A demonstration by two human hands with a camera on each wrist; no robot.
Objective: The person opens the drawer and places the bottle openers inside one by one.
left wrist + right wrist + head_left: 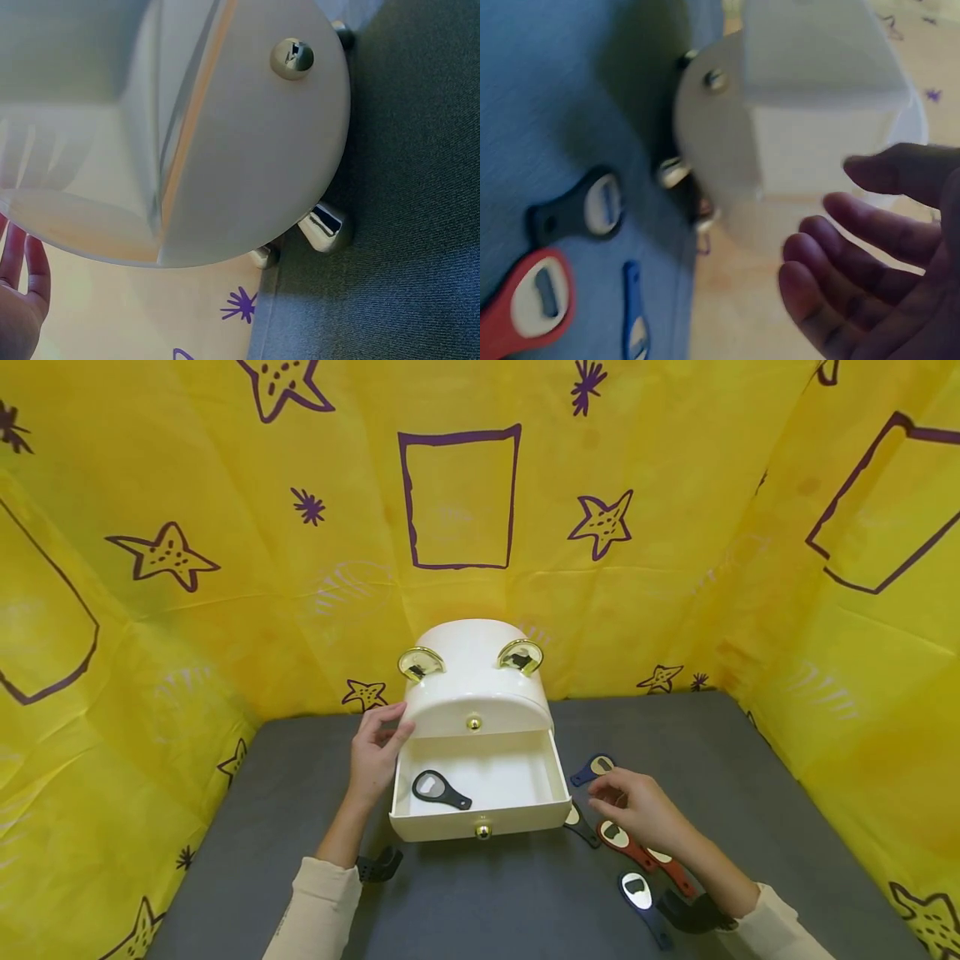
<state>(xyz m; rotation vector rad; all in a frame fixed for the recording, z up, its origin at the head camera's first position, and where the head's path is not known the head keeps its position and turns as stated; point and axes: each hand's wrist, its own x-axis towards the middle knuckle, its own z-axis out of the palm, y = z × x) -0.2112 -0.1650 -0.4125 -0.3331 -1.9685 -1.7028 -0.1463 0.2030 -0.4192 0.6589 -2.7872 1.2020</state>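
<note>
Steadying is best done lightly: in the head view, the white box (471,672) is touched by the left hand's (377,757) fingertips, the blue opener (589,770) lying just beyond those of the right hand (636,807); in the left wrist view, fingers are slightly spread; in the right wrist view, bent fingers are parted, nothing being pinched.

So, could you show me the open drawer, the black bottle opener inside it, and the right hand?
Open drawer (504,781): head view, on its bare floor.
Black bottle opener (447,793): head view, where handle meets head.
Right hand (647,808): head view, on its back.
</note>
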